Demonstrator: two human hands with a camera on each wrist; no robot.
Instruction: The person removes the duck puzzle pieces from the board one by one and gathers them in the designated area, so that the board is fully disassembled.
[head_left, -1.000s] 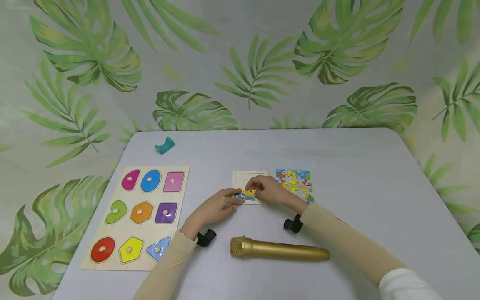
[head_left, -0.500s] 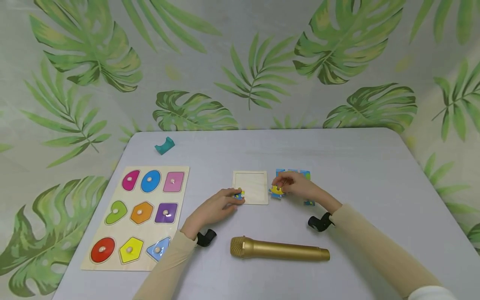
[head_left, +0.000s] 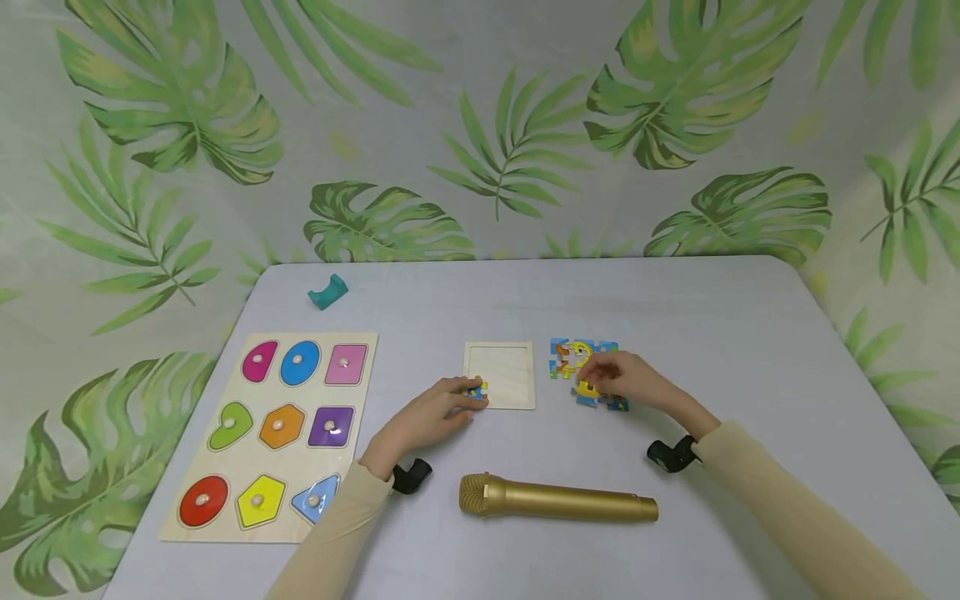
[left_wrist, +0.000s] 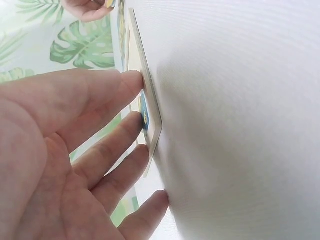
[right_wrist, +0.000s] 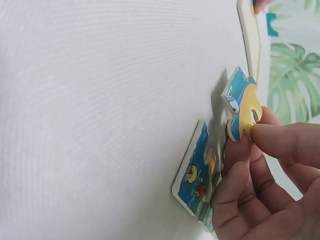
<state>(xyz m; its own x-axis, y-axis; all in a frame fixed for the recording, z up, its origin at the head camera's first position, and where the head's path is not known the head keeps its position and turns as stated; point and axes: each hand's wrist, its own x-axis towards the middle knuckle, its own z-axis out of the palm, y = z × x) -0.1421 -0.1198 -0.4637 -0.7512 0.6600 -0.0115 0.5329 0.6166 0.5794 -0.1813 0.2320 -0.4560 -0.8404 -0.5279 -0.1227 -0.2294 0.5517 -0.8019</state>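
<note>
My right hand pinches a yellow and blue jigsaw piece between thumb and fingers, lifted and tilted over the right end of the table's jigsaw area. Just beneath and beside it lie the other jigsaw pieces, partly hidden by that hand; a blue corner piece with a fish print shows close by. To the left is a pale wooden puzzle tray. My left hand rests its extended fingers and thumb on the tray's near left corner, touching a small blue and yellow jigsaw piece there.
A gold microphone lies in front of the hands. On the left is a wooden shape board with colourful knobbed shapes. A teal curved block sits near the far left edge. Leaf-patterned cloth hangs behind the table.
My right hand has carried the yellow and blue jigsaw piece from the tray rightward to beside the other pieces. My left hand has stayed at the tray's corner.
</note>
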